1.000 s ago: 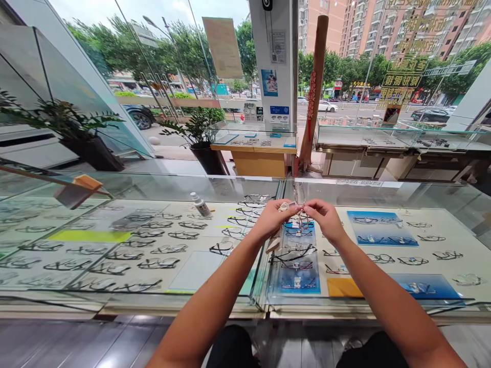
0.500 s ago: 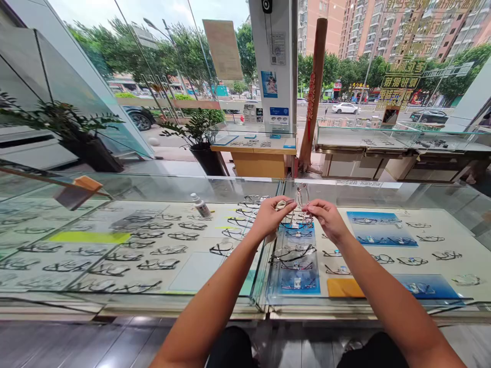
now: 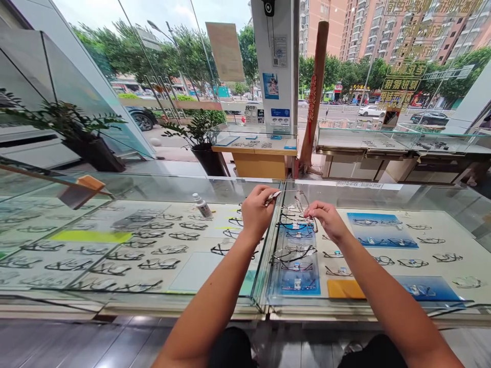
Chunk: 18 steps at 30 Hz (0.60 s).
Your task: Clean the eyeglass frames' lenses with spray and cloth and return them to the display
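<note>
My left hand (image 3: 258, 212) is closed on a small pale cloth (image 3: 273, 197), above the seam between two glass display cases. A thin-framed pair of glasses (image 3: 304, 197) is pinched at its lower right in my right hand (image 3: 325, 217). One thin temple of the frame stretches left toward the cloth; whether my left fingers grip it too is too small to tell. Beneath my hands, rows of eyeglasses lie inside the glass case. A white bottle (image 3: 202, 205) stands left of my left hand.
Glass display cases (image 3: 341, 194) run across the front. An orange-brown stand (image 3: 86, 185) is at the left. Farther back are a potted plant (image 3: 205, 153), a small display table (image 3: 257, 166), a wooden post (image 3: 315, 92) and more glass cases (image 3: 358, 138).
My left hand has moved left and slightly up, away from my right hand, and has turned. The glasses have tilted, and my right hand has stayed nearly in place.
</note>
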Tool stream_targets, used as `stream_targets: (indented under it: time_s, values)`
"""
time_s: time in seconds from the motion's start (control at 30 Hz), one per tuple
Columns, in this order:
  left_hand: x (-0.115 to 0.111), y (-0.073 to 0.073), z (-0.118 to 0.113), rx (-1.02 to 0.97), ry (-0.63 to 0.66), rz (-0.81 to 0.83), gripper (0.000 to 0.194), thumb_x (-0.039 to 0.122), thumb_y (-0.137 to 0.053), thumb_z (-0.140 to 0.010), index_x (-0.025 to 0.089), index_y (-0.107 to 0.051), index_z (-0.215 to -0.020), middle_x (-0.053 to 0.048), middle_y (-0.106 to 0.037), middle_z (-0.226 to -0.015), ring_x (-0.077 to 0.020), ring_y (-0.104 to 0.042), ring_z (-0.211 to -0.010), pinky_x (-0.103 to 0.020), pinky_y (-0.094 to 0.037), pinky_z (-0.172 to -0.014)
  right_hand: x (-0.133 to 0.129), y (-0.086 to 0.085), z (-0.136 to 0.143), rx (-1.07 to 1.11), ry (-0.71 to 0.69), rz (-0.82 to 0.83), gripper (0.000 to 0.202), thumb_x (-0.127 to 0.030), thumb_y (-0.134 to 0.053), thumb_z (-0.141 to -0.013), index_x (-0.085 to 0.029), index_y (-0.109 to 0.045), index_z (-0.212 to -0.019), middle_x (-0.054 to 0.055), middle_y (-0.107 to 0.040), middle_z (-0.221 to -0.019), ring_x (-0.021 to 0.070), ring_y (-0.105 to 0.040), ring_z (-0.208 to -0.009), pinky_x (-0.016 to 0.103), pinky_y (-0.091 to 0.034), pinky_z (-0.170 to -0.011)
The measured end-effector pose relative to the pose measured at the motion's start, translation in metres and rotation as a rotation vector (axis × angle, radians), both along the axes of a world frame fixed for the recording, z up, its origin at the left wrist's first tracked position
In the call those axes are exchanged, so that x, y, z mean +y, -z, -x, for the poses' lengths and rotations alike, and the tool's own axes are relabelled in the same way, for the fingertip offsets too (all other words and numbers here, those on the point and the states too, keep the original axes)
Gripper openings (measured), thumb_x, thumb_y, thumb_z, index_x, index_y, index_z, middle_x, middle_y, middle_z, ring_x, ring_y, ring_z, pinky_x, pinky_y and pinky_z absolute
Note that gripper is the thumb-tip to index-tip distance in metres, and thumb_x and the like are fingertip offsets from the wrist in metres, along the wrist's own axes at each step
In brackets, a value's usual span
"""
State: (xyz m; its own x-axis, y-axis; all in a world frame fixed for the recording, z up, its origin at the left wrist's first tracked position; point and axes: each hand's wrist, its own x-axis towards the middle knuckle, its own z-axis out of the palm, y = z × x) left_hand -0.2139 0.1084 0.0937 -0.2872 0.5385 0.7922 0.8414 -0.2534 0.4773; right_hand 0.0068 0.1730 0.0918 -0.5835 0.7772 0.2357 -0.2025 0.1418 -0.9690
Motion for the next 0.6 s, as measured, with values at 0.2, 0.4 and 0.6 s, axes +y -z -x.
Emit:
stream_targets:
  time_s: [0.2, 0.4, 0.6]
  values:
    - [-0.001, -0.002, -0.002, 0.007, -0.041, -0.105, 0.022, 0.036, -0.067, -0.100, 0.020, -0.076, -0.112, -0.009, -0.071, -0.105, -0.0185, -0.067, -0.088, -0.028, -0.054, -0.078, 0.001, -0.004, -0.001, 0.073, -0.013, 0.158, 0.030, -0.046, -0.085, -0.072, -0.024, -0.065, -0.076, 0.005, -0.082, -0.100, 0.0227, -0.071, -0.102, 0.036, -0.052, -0.088]
    - [0.000, 0.003, -0.010, 0.219, 0.151, -0.130, 0.018, 0.035, -0.066, -0.102, 0.023, -0.077, -0.110, -0.005, -0.067, -0.095, -0.0151, -0.065, -0.079, -0.025, -0.052, -0.072, 0.002, -0.006, -0.004, 0.228, -0.063, 0.327, 0.036, -0.045, -0.094, -0.071, -0.026, -0.065, -0.077, 0.002, -0.083, -0.111, 0.0204, -0.070, -0.111, 0.035, -0.054, -0.096]
    - [0.001, 0.012, -0.023, 0.457, 0.397, -0.021, 0.020, 0.031, -0.062, -0.105, 0.026, -0.079, -0.114, -0.005, -0.071, -0.094, -0.0144, -0.066, -0.079, -0.024, -0.048, -0.067, 0.000, -0.002, -0.001, 0.260, -0.144, 0.390, 0.035, -0.045, -0.095, -0.071, -0.026, -0.067, -0.079, 0.000, -0.083, -0.110, 0.0177, -0.073, -0.102, 0.034, -0.056, -0.092]
